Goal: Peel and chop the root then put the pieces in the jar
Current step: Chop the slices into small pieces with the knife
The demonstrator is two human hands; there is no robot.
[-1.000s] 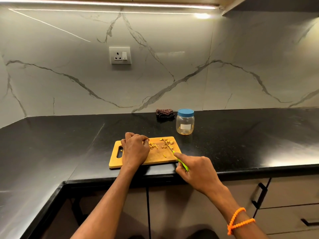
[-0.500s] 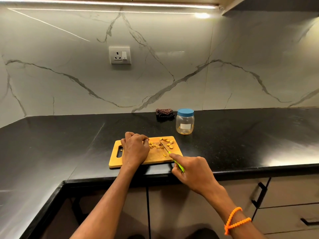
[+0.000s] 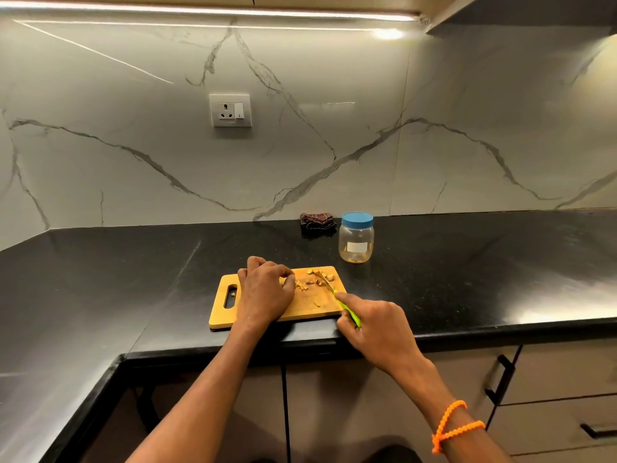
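Many small yellow-brown root pieces (image 3: 312,283) on board (image 3: 302,310); right hand (image 3: 377,327) grips knife (image 3: 345,307); left hand (image 3: 265,290) curled, contents hidden.

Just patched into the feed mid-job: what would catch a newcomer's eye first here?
The wooden cutting board at the black counter's front edge, strewn with yellow chopped root pieces. The left hand rests curled on the board while the right hand grips a green-handled knife, its blade among the pieces. Behind the board stands a blue-lidded clear jar, lid on, with a dark folded cloth to its left.
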